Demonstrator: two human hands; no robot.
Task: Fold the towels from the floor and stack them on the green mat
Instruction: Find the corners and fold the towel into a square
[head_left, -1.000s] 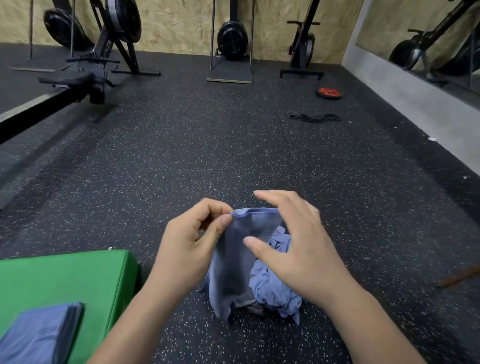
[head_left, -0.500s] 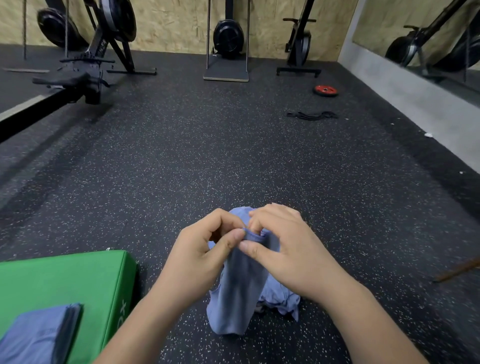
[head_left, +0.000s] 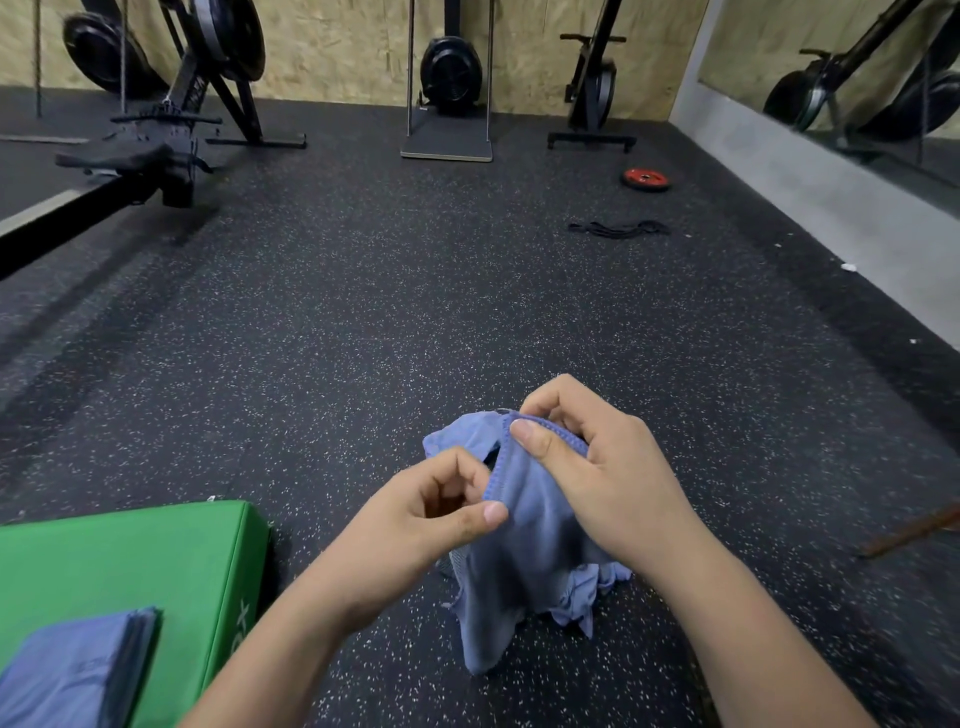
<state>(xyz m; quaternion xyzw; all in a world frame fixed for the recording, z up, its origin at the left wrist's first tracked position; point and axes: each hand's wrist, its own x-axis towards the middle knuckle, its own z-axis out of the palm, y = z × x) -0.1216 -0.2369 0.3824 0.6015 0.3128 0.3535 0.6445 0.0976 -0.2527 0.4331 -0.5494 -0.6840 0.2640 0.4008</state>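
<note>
a thin blue-grey cloth towel (head_left: 524, 551) with a stitched blue hem hangs from both hands above the black speckled rubber floor (head_left: 415, 312). its lower end reaches down to the floor or just short of it (i cannot tell which). the left hand (head_left: 431, 512) pinches the hem between the thumb and the curled forefinger, low and close to the person. the right hand (head_left: 597, 483) pinches the same hem farther along, higher and farther away, with the thumb on top and the other fingers curled behind the cloth. the stretch of hem between the two grips runs in a short, nearly straight line.

behind the hanging towel, below the right wrist, a crumpled heap of the same blue cloth (head_left: 587, 592) lies on the floor. how many pieces are in it cannot be told.

to the left, near the left forearm, sits a thick bright green padded mat (head_left: 130, 561) with a flat top. on its near part lies a neat stack of folded blue-grey towels (head_left: 72, 670), cut off by the picture's edge.

farther off, a small red weight plate (head_left: 645, 178) lies flat near the right wall, with a loose black elastic band (head_left: 618, 228) just nearer than it. a black rowing machine (head_left: 156, 150) stands at the left. a blurred brown stick (head_left: 909, 532) lies at the right edge.
</note>
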